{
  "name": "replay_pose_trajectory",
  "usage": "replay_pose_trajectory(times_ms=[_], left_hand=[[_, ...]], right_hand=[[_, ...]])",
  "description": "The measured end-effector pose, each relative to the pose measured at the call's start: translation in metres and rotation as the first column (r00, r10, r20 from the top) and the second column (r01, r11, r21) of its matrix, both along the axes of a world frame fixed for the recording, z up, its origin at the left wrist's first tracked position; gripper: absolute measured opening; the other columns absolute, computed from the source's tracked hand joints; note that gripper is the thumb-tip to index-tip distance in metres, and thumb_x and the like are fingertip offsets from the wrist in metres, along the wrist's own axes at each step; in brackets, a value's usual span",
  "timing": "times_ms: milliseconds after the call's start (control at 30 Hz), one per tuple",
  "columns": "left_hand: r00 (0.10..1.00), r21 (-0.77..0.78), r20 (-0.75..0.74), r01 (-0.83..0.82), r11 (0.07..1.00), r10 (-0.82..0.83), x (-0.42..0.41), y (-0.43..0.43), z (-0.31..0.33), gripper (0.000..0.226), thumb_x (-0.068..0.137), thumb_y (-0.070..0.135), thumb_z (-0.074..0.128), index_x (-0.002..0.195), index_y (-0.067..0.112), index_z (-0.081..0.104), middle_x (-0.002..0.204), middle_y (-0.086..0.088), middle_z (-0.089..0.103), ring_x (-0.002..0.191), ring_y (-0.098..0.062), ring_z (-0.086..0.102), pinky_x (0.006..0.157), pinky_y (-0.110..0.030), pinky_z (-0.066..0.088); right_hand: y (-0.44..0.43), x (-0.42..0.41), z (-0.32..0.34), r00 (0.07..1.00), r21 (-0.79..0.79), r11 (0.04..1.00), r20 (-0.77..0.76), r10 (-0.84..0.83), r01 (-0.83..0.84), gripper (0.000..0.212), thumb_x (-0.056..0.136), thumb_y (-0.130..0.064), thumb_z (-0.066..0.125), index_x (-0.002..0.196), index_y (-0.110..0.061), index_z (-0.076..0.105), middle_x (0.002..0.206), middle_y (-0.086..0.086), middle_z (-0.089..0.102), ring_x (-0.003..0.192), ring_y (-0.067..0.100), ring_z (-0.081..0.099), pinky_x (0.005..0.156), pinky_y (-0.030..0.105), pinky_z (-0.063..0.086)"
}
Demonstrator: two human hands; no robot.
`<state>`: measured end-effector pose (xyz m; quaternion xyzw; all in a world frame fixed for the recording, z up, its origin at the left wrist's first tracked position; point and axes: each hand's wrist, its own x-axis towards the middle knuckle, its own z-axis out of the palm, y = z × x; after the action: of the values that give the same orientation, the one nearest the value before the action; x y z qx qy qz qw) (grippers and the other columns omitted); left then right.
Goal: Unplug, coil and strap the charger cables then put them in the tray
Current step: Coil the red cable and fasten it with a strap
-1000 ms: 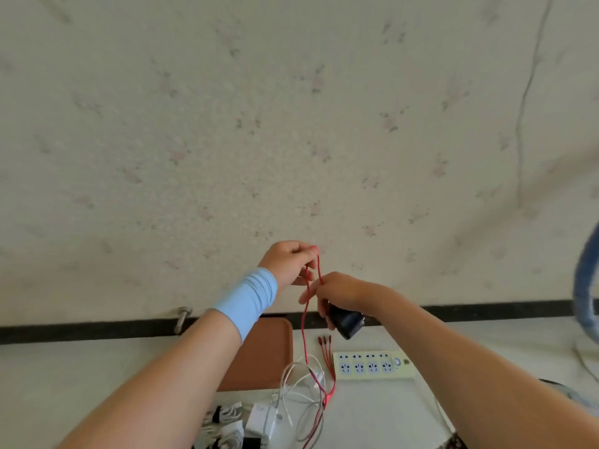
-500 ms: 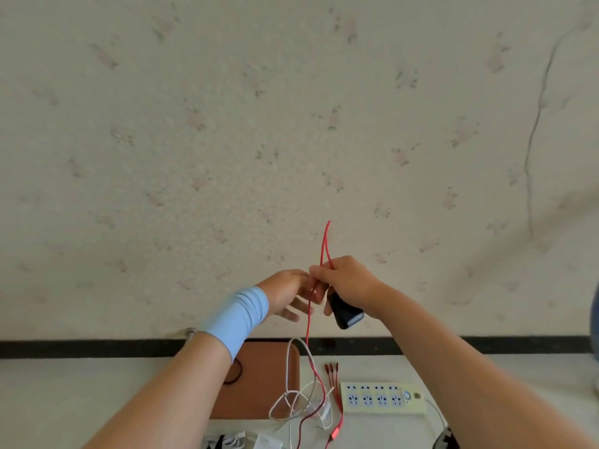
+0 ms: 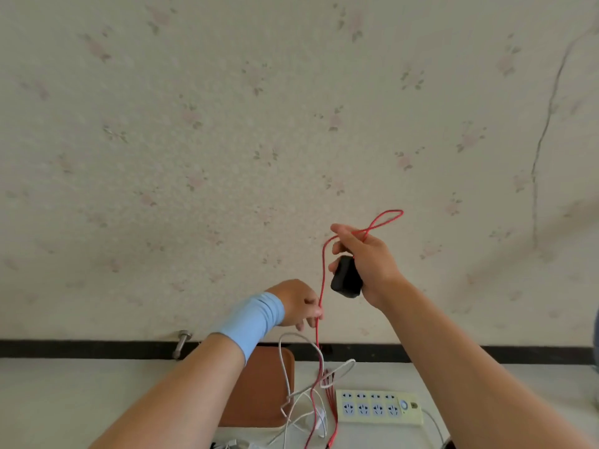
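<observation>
**Spotter:** What have you got in the hands?

**Operator:** My right hand (image 3: 363, 257) is closed round the black adapter (image 3: 346, 277). One loop of the red cable (image 3: 323, 273) is pinched under the thumb and sticks up past it. My left hand (image 3: 298, 303), the one with the blue wristband (image 3: 251, 315), is lower and pinches the same cable where it hangs down.

**Spotter:** And the rest of the cable?

**Operator:** It drops to the tabletop (image 3: 64, 400), and its far ends lie just beside the power strip (image 3: 377, 408). Down there it crosses a loose white cable (image 3: 282, 364), next to the brown tray (image 3: 259, 400).

**Spotter:** So you're coiling. How do you do it cleanly?

**Operator:** I'd loosen the left fingers just enough for the cable to slide through. Then I'd lift a length to match the first loop and lay it against the adapter under the right thumb. The loops should be even, with no twist. The risk, as I judge it, is the white cable riding up with the red one. So I'd draw slowly and shake it free if it snags. Strapping comes once the whole length is gathered, and then it goes into the tray.
</observation>
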<state>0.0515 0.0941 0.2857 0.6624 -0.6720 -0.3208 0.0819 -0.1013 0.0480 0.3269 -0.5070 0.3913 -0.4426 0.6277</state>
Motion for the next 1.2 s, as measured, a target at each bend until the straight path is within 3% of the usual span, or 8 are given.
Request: replay_pose_trajectory(times_ms=[233,400,533,667,767,967,1100,1200], left_hand=[[0.578,-0.100,-0.762,-0.551,0.828,0.292,-0.001,-0.003,0.025,0.019,0.099,0.009,0.049,0.091,0.005,0.065,0.078,-0.010,0.064,0.064,-0.026,0.067,0.071,-0.041,0.060],[0.461,-0.121,-0.854,-0.628,0.769,0.243,0.002,0.001,0.031,0.020,0.099,0.015,0.053,0.090,0.011,0.070,0.077,0.000,0.069,0.059,-0.017,0.061,0.063,-0.031,0.055],[0.408,-0.111,-0.887,-0.644,0.757,0.217,0.005,0.003,0.036,0.021,0.101,0.019,0.049,0.098,0.012,0.069,0.086,-0.002,0.072,0.070,-0.017,0.065,0.069,-0.033,0.058],[0.727,-0.082,-0.631,-0.408,0.909,0.270,0.010,0.002,0.015,0.020,0.101,0.016,0.048,0.116,0.017,0.062,0.103,-0.007,0.072,0.084,-0.021,0.070,0.089,-0.043,0.057],[0.986,-0.113,-0.120,-0.127,0.985,0.114,0.009,0.010,0.002,0.022,0.095,0.016,0.055,0.111,0.021,0.069,0.103,0.001,0.073,0.074,-0.015,0.073,0.089,-0.035,0.055],[0.992,0.126,-0.122,0.006,0.992,0.009,0.003,0.011,-0.007,0.030,0.093,0.021,0.055,0.122,0.025,0.064,0.107,-0.002,0.073,0.078,-0.021,0.073,0.083,-0.033,0.059],[0.999,-0.178,-0.007,-0.047,0.983,0.046,0.007,0.001,-0.010,0.025,0.098,0.034,0.051,0.093,0.026,0.075,0.099,0.006,0.070,0.089,-0.017,0.064,0.081,-0.029,0.048],[0.895,-0.278,-0.397,-0.327,0.903,0.202,0.012,-0.004,-0.005,0.026,0.100,0.023,0.046,0.084,0.017,0.065,0.074,0.000,0.063,0.063,-0.020,0.064,0.064,-0.037,0.057]], right_hand=[[0.007,-0.004,-0.019,0.803,0.196,0.925,-0.459,0.380,-0.325,0.047,0.097,-0.048,0.059,0.108,-0.003,0.071,0.076,0.007,0.061,0.050,0.026,0.059,0.055,0.030,0.050],[0.009,-0.002,-0.012,0.737,0.113,0.916,-0.560,0.379,-0.386,0.054,0.096,-0.060,0.054,0.103,-0.011,0.074,0.079,0.003,0.064,0.053,0.023,0.063,0.059,0.031,0.054],[0.008,0.001,-0.013,0.737,-0.029,0.930,-0.620,0.270,-0.365,0.023,0.096,-0.035,0.066,0.097,-0.014,0.076,0.080,0.000,0.072,0.055,0.020,0.068,0.056,0.024,0.054],[0.004,0.004,-0.014,0.902,-0.058,0.979,-0.403,0.155,-0.194,0.020,0.097,-0.024,0.066,0.098,-0.006,0.074,0.074,0.003,0.070,0.051,0.023,0.065,0.052,0.023,0.051],[0.002,0.003,-0.010,0.961,-0.062,0.997,-0.275,0.031,-0.050,0.019,0.098,-0.024,0.064,0.095,-0.007,0.075,0.074,0.002,0.067,0.050,0.022,0.064,0.051,0.024,0.052],[-0.004,0.001,-0.007,0.995,-0.006,1.000,-0.097,-0.024,0.024,0.026,0.102,-0.023,0.058,0.096,0.000,0.067,0.097,0.000,0.072,0.056,0.024,0.064,0.061,0.035,0.054],[-0.004,0.003,-0.013,0.981,-0.006,1.000,-0.193,0.002,-0.003,0.021,0.103,-0.024,0.058,0.110,-0.007,0.068,0.093,0.002,0.069,0.057,0.024,0.067,0.059,0.033,0.054],[-0.005,0.004,-0.022,0.888,0.023,0.994,-0.448,0.102,-0.102,0.019,0.101,-0.018,0.056,0.117,-0.013,0.066,0.090,0.008,0.070,0.054,0.023,0.068,0.053,0.028,0.056]])
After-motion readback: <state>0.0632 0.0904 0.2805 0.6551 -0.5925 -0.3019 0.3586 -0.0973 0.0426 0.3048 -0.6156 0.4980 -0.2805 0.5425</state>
